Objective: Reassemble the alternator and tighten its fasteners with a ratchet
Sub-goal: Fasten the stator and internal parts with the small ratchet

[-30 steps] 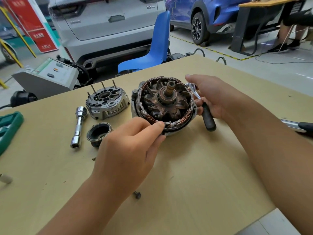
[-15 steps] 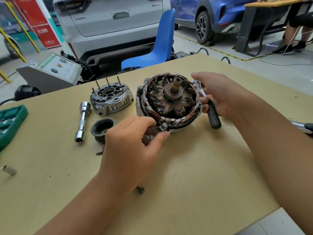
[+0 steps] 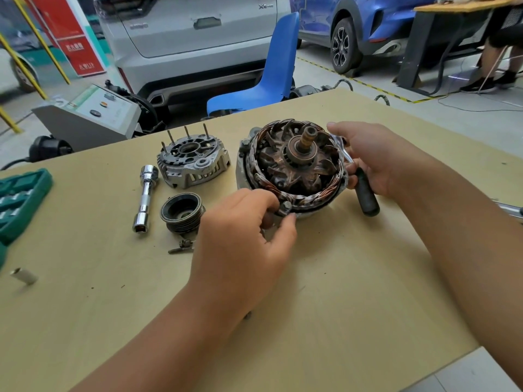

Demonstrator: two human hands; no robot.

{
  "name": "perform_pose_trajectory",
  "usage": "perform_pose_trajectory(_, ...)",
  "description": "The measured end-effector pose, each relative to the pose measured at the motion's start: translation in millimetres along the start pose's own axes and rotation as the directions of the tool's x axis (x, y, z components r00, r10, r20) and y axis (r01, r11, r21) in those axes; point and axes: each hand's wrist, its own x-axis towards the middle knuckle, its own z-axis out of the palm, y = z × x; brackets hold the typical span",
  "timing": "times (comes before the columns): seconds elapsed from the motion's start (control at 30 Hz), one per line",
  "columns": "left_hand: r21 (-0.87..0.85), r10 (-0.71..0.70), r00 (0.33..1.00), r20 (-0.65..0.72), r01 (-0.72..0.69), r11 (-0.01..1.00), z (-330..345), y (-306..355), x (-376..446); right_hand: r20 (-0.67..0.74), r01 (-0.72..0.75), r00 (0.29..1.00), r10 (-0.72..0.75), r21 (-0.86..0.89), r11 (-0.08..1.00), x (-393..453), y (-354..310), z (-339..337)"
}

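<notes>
The open alternator body [image 3: 293, 168], copper windings and rotor shaft facing up, sits toward the far edge of the surface [image 3: 353, 292], right of its middle. Your left hand [image 3: 240, 244] pinches a bolt [image 3: 286, 207] at the body's near rim between thumb and fingers. Your right hand [image 3: 376, 157] grips the ratchet [image 3: 363, 190] against the body's right side, its black handle pointing toward you. To the left lie the rear housing cover [image 3: 194, 162], the pulley [image 3: 182, 212] and a chrome socket extension [image 3: 145, 198]; a green socket case [image 3: 19, 202] sits at the left edge.
</notes>
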Motion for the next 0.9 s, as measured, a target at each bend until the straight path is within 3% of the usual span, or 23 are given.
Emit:
perform_pose_trajectory(0.37,-0.008,0.0,1.0,-0.008,0.0,1.0,-2.4,-4.3,0.4,-0.012,0.024,1.0,-0.024,-0.02,1.0,1.9,2.7,-0.3)
perform_pose_trajectory(0.57,0.018,0.175,0.984,-0.017,-0.174,0.984,-3.0,-7.3,-0.4,-0.072,0.035,0.997,-0.034,0.009,0.999,4.0,-1.4,-5.8)
perform_pose_trajectory(0.7,0.039,0.193,0.981,-0.039,-0.191,0.981,0.1,-9.2,0.0,-0.117,0.062,0.991,-0.06,0.012,0.998,2.6,-3.2,-8.9)
perform_pose_trajectory(0.8,0.015,0.146,0.987,-0.064,-0.145,0.989,3.7,-8.2,2.3,-0.209,0.144,0.967,-0.143,-0.013,0.99,-4.6,-9.9,-6.3)
perform_pose_trajectory(0.9,-0.046,0.089,0.994,-0.068,-0.092,0.995,3.6,-6.5,1.5,-0.28,0.344,0.897,-0.342,-0.042,0.938,-25.4,-24.5,-9.2)
